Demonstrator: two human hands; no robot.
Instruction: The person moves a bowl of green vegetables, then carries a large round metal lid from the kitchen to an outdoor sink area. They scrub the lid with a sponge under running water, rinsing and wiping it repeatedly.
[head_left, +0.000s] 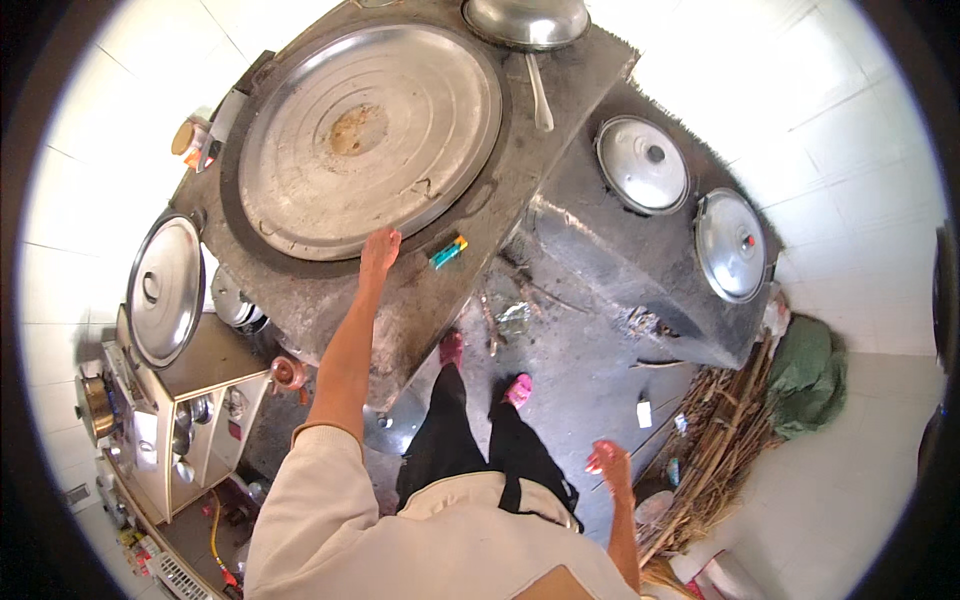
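Observation:
My left hand (381, 251) is at the near rim of a large, shallow round metal pan or lid (300, 172). Its fingers are curled, and whether they grip the rim is hard to see. Brown residue marks the middle of this metal disc, which sits over a dark wok rim on the soot-stained stove top (420, 315). Just right of that hand lies a small teal and yellow packet (448, 253). Away from the stove, low at my right side, my right hand (611, 459) hangs with loosely bent fingers and nothing visible in it.
A cleaver (223, 127) lies left of the disc. Lidded pots (643, 165) (731, 244) sit on the lower stove at right. A large lid (165, 292) leans at left above a cabinet (217, 375). Firewood (712, 450) and sticks (491, 322) lie on the floor.

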